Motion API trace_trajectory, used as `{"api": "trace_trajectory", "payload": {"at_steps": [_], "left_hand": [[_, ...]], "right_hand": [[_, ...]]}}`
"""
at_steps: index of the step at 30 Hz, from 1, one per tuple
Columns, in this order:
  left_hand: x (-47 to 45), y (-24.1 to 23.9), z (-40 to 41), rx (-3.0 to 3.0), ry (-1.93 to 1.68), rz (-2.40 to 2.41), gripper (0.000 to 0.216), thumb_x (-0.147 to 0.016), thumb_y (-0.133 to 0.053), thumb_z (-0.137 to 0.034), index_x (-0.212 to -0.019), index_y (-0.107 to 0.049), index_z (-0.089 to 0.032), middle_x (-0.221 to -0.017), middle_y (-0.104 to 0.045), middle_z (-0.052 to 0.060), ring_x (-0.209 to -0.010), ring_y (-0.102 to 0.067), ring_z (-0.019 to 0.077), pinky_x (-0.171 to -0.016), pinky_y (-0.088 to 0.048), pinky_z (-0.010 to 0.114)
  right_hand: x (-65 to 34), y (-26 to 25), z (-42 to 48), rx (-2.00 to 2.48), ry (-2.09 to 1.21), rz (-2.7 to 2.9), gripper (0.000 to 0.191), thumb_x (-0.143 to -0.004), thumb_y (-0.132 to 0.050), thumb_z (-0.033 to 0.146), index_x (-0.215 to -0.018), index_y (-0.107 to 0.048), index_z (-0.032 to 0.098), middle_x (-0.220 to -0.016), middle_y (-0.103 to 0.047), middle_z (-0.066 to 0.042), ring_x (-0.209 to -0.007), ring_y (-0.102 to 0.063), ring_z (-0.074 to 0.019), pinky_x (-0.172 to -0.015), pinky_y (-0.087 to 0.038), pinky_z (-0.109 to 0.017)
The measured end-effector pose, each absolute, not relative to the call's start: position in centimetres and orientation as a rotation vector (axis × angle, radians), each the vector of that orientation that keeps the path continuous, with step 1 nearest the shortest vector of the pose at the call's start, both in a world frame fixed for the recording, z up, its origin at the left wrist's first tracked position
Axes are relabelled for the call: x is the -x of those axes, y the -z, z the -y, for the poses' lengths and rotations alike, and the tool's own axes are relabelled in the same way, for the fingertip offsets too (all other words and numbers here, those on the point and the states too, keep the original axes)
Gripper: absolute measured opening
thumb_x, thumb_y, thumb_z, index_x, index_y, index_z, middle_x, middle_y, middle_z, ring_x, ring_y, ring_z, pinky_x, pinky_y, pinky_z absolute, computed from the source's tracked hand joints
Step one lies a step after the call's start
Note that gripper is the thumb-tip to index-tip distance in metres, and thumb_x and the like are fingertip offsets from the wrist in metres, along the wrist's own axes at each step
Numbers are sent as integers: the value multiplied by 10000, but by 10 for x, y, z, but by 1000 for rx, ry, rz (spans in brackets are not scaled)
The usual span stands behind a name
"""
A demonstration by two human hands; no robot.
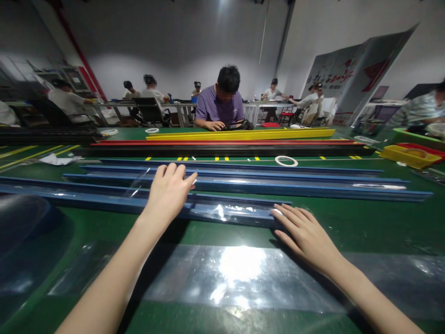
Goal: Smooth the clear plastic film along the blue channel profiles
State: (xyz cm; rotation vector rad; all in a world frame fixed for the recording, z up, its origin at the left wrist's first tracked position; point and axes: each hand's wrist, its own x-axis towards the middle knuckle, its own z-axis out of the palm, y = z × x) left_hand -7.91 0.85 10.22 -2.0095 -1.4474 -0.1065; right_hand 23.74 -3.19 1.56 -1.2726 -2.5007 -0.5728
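Observation:
My left hand is over the nearest blue channel strip, its fingers bent a little and apart. What lies under its palm is hidden. My right hand reaches the right end of the same strip, fingers stretched out, fingertips at its edge. Between the hands, shiny clear film lies along the strip. Closer to me, a wide clear plastic sheet rests flat on the green table and reflects a bright light.
More blue strips lie just beyond. Farther back are black-and-red strips, a yellow strip and a tape roll. A yellow tray stands at right. A person in purple sits opposite; several people work behind.

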Motion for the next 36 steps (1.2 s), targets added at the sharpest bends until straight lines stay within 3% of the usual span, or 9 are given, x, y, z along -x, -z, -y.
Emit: {"api": "trace_trajectory", "payload": {"at_steps": [7,11,13,17,21,29,32,36], "left_hand": [[55,-74,-6,2144,307,1397,334,-784,-456,-197,-1114,-504,-193,-1166,-479,121,-1140,-341,303,-945,-222,464],[22,-59,10,2561,344,1249,284,-839,-395,-308,-1076,-514,-207,-1079,-545,83,-1131,-381,240,-924,-286,387],[9,-52,17,2736,313,1096,327,-855,-369,-299,-1168,-431,-228,-1180,-500,63,-1128,-403,187,-914,-306,333],[2,-43,23,2782,286,1096,381,-852,-375,-325,-1221,-368,-231,-1264,-443,50,-1171,-374,196,-905,-315,330],[6,-46,23,2718,250,1206,371,-848,-383,-367,-1182,-413,-206,-1206,-496,69,-1127,-422,212,-875,-326,334],[8,-58,23,2422,228,1582,482,-847,-251,-494,-936,-568,-141,-821,-613,106,-757,-570,230,-711,-345,348],[11,-61,23,2309,194,1699,517,-855,-216,-487,-880,-585,-125,-790,-609,119,-744,-561,246,-681,-339,355],[7,-55,24,2398,316,1587,443,-857,-273,-454,-1054,-531,-154,-956,-591,110,-881,-526,245,-734,-342,352]], "right_hand": [[-230,-4,30,1300,606,2503,513,-840,-373,373,-1299,-317,149,-1304,-405,-96,-1221,-309,-234,-949,-314,-408],[-228,-4,30,1303,604,2500,508,-843,-366,361,-1305,-307,157,-1305,-404,-96,-1223,-307,-233,-952,-312,-412],[-229,-5,30,1300,606,2501,510,-841,-367,361,-1304,-306,155,-1310,-397,-97,-1224,-306,-232,-954,-310,-410],[-231,-9,31,1296,625,2471,491,-833,-381,349,-1272,-347,129,-1292,-416,-116,-1203,-340,-223,-956,-300,-399],[-236,-17,33,1316,618,2384,434,-816,-405,355,-1189,-433,134,-1190,-515,-122,-1095,-451,-224,-910,-328,-397],[-236,-22,36,1389,489,2272,361,-806,-411,347,-1095,-489,145,-982,-588,-121,-912,-525,-232,-792,-385,-379],[-232,-18,37,1350,413,2319,413,-811,-406,346,-1167,-428,137,-1039,-563,-128,-955,-505,-234,-818,-382,-391],[-225,-13,40,1238,389,2481,517,-816,-400,357,-1273,-318,129,-1209,-480,-132,-1124,-403,-241,-912,-327,-416]]}}
